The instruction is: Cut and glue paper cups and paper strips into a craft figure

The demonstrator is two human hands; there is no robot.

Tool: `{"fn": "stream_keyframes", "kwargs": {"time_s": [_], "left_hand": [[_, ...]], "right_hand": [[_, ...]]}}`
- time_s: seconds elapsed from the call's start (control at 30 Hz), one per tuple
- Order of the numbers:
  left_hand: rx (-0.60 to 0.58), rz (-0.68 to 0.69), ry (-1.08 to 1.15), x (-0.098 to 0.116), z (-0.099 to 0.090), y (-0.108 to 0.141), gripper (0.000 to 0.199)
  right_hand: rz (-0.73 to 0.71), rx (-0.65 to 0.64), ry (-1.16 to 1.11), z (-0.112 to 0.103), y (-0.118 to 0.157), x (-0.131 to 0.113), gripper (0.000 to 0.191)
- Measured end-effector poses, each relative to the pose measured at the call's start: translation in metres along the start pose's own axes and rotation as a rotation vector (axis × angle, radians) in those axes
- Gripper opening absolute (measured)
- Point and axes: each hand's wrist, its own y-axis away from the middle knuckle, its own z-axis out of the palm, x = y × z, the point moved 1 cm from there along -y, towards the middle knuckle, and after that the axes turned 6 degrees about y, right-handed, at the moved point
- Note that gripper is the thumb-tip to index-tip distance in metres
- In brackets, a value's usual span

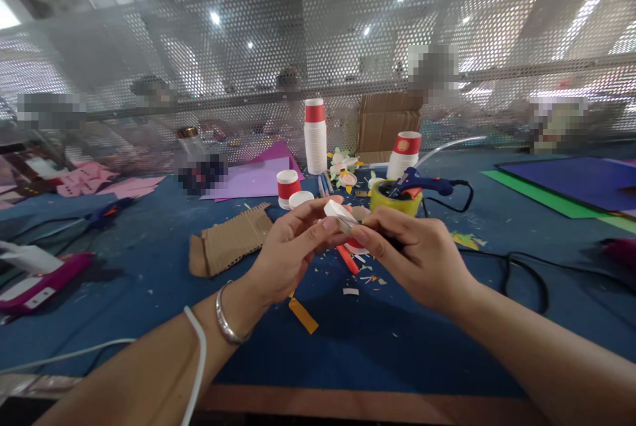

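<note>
In front of me, above the table's middle, my left hand [293, 244] pinches a small white piece [336, 210] that looks like the end of a paper cup. Close beside it, my right hand [422, 254] is closed round a thin silver blade-like tool [350, 220], whose tip touches the piece. Fingers hide most of this tool, so its kind cannot be made out. Beneath the hands lie a partly hidden red-and-white cup piece [360, 247] and a red-orange stick-like object [348, 259]. Small paper scraps [350, 291] and an orange strip [303, 316] are nearby.
Paper cups stand in a tall stack [315, 141]; a short cup [288, 189] is left of it. A blue glue gun [422, 182] rests on a yellow tape roll [395, 199]. Corrugated cardboard [231, 237] lies left, a black cable [511, 260] right. A perforated screen [248, 48] stands behind.
</note>
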Motion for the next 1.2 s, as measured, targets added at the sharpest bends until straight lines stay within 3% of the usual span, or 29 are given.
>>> {"fn": "stream_keyframes", "kwargs": {"time_s": [0.23, 0.93, 1.2], "left_hand": [[0.03, 0.023, -0.033, 0.001, -0.0017, -0.0015, 0.028], [0.053, 0.009, -0.034, 0.0014, 0.0036, 0.0026, 0.027], [0.023, 0.03, -0.054, 0.0026, 0.0013, 0.0013, 0.026]], "right_hand": [[-0.014, 0.034, 0.048, -0.0005, -0.0003, -0.0008, 0.032], [0.031, -0.019, 0.002, -0.0017, 0.0016, -0.0028, 0.032], [0.016, -0.009, -0.017, -0.0014, 0.0007, -0.0046, 0.032]]}}
